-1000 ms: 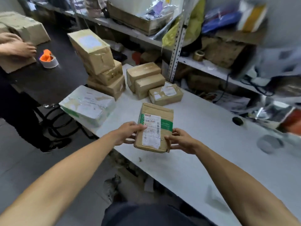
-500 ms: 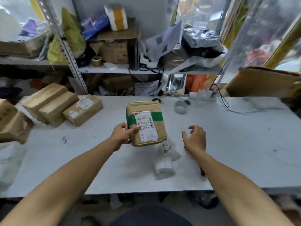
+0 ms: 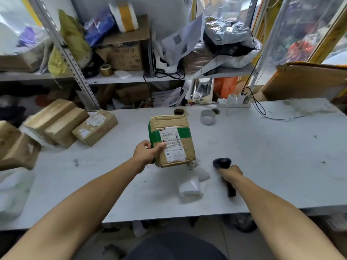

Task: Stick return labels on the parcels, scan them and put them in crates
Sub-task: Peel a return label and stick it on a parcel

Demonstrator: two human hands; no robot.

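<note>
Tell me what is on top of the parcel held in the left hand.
On the parcel is a white label with barcodes, stuck over a green tape band. The left hand has its thumb on the label's left edge, covering print there. The underside is hidden.

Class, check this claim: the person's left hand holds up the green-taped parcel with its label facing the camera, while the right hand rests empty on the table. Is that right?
Not quite. The head view shows the right hand gripping a black scanner, not empty. The left hand does hold the green-taped parcel, label towards the camera.

Bare forearms, dark trousers
</note>
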